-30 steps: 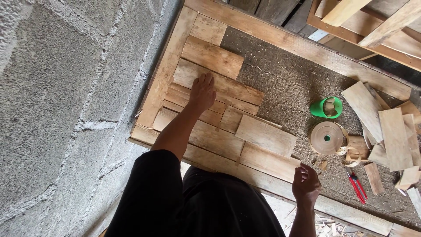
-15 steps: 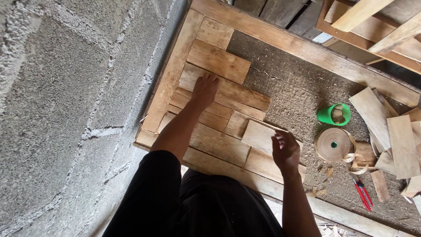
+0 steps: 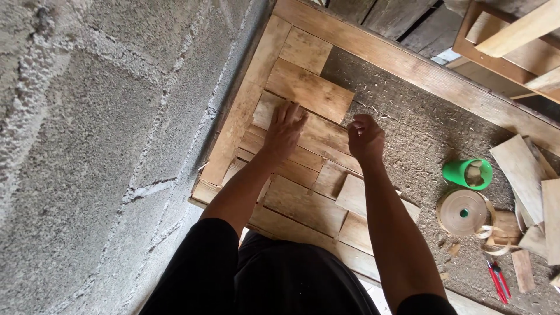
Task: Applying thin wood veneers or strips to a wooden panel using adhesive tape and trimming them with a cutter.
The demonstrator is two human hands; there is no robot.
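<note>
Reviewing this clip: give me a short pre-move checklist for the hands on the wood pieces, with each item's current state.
1. Left hand flat on the wood pieces: ok.
2. Right hand at the edge of the pieces, fingers curled: ok; whether it grips anything, cannot tell.
3. Pieces lying flat inside the wooden frame: ok.
4. Green cup, tape roll and red-handled tool apart from both hands: ok.
5. Pieces fixed down: cannot tell.

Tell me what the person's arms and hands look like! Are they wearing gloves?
No gloves. Both the left hand and the right hand are bare, with no rings, watch or bracelets that I can see. The forearms are bare too. Short black sleeves cover the upper arms, matching the black clothing below.
</note>
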